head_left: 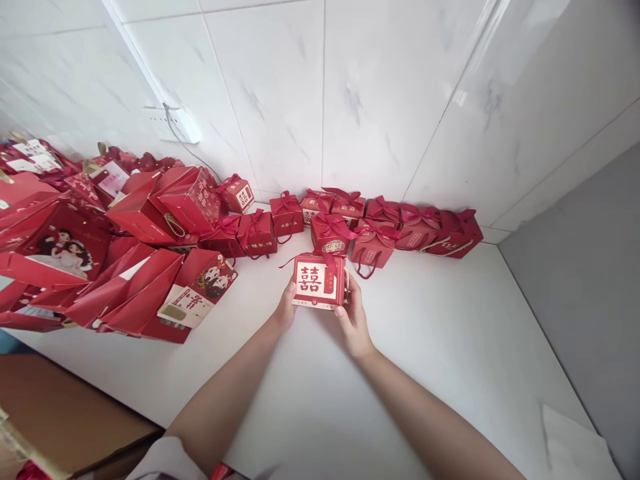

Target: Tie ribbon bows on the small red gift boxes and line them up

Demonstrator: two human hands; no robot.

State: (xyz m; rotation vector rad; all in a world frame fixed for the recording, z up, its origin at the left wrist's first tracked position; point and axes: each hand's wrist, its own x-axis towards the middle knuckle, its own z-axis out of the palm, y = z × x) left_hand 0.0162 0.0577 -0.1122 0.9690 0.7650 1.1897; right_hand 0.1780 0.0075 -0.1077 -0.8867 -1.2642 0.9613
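Observation:
Between my two hands is a red gift box with a cream label, red characters and a ribbon bow on top. My left hand grips its left side, and my right hand grips the right side, thumb at the lower front corner. Just behind it stand a red box with a round pattern and a red box with a cord handle, both tied with bows. Whether the held box touches the table cannot be made out.
A row of small red boxes lines the tiled wall. Larger red gift bags crowd the left of the white table. A socket strip with a cable is on the wall. A cardboard box sits at lower left.

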